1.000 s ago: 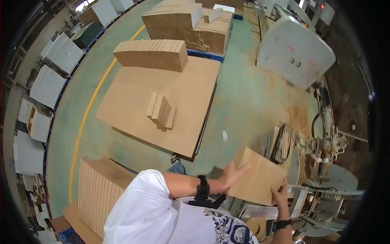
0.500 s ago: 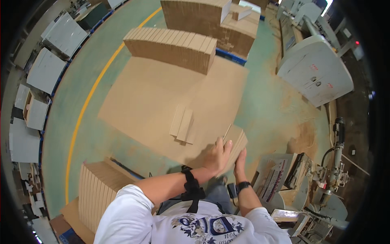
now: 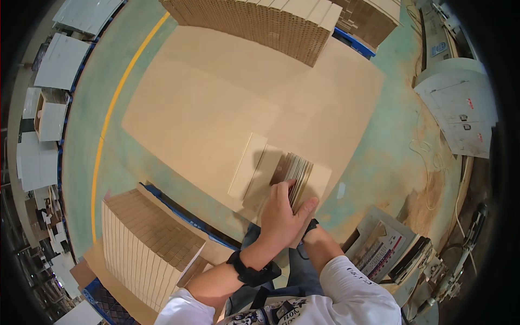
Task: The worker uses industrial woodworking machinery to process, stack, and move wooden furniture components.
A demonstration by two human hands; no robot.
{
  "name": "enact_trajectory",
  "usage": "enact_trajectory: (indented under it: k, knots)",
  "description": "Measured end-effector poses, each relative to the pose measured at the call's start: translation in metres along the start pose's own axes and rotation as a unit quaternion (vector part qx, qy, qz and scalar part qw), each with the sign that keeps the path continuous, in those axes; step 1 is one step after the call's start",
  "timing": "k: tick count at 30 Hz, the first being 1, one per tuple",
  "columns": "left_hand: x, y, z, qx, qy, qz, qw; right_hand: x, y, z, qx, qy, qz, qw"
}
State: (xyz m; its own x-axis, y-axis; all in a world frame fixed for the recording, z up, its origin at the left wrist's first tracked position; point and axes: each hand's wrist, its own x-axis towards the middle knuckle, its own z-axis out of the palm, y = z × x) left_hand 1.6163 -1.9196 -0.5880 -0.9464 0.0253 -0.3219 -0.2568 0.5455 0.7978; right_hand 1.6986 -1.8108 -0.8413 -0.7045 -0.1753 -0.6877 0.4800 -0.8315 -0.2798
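A stack of thin rectangular boards (image 3: 299,172) stands tilted above the near right part of a large tan sheet (image 3: 216,92). My left hand (image 3: 283,211) is closed on the stack, its fingers over the board edges and its thumb at the near right side. Behind the stack and the left hand, my right hand's fingers are hidden; only its wrist and forearm show, with a dark band. Left of the stack, loose flat boards (image 3: 246,168) lie on the sheet, partly in shadow.
Long rows of upright boards (image 3: 254,27) line the sheet's far edge. Another row (image 3: 146,238) stands on a pallet at the near left. Printed panels (image 3: 379,246) lean at the right, beside a grey machine cabinet (image 3: 460,108). A yellow line (image 3: 111,116) crosses the green floor.
The view has shifted nearer to the sheet. The stack has tilted, now showing its board edges, and my left hand has turned over it. My right hand has gone behind it.
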Motion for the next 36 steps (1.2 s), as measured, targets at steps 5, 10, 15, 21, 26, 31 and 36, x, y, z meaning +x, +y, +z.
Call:
enact_trajectory:
  k: [5,10,15,21,26,31,36]
  knots:
    - [0.015,-0.022,-0.001,0.017,0.024,0.012,0.999,0.010,0.011,0.001,-0.006,0.013,0.019,1.000]
    - [0.027,-0.032,-0.014,0.026,0.014,-0.017,0.999,0.015,0.018,0.008,-0.009,0.022,0.028,0.999]
    - [0.037,-0.031,-0.026,0.155,0.063,0.078,0.983,0.017,0.021,0.011,-0.011,0.034,0.027,0.999]
    - [0.079,-0.096,-0.089,-0.085,0.041,-0.018,0.995,0.018,0.019,0.011,-0.011,0.047,0.019,0.999]
    - [0.130,-0.243,-0.070,-0.181,-0.195,-0.178,0.948,0.021,0.025,0.013,0.001,0.041,0.015,0.999]
    - [0.132,-0.297,-0.015,-0.093,-0.436,-0.190,0.875,0.022,0.023,0.006,0.003,0.051,0.001,0.999]
    - [0.117,-0.284,-0.014,-0.163,-0.427,-0.203,0.866,0.025,0.026,0.006,0.013,0.062,-0.010,0.998]
